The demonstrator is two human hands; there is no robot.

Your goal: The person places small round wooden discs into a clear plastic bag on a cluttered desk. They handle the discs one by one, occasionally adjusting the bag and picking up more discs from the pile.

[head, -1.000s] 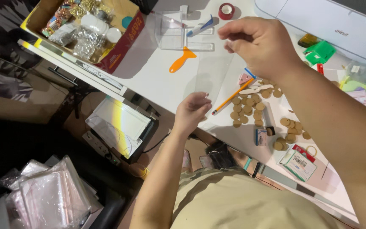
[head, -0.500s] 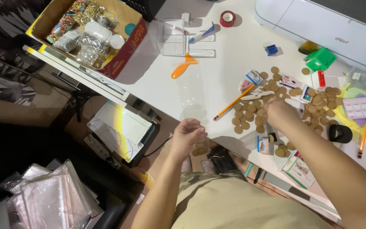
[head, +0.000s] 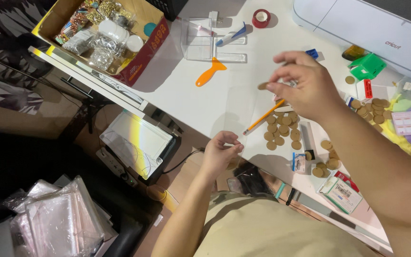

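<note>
At the table's near edge our left hand pinches a clear, limp, slippery sleeve, best held by its lower rim, long axis running away from us; above the disc pile our right hand clamps one light, stiff disc by its edge, lying near flat

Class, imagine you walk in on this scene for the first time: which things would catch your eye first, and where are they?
First, the right hand raised over the white table, pinching a small tan disc in its fingers. Beneath it lie scattered tan discs beside a yellow pencil. Farther back, a bright orange scraper and a cardboard box of shiny trinkets at the table's far left corner stand out.
</note>
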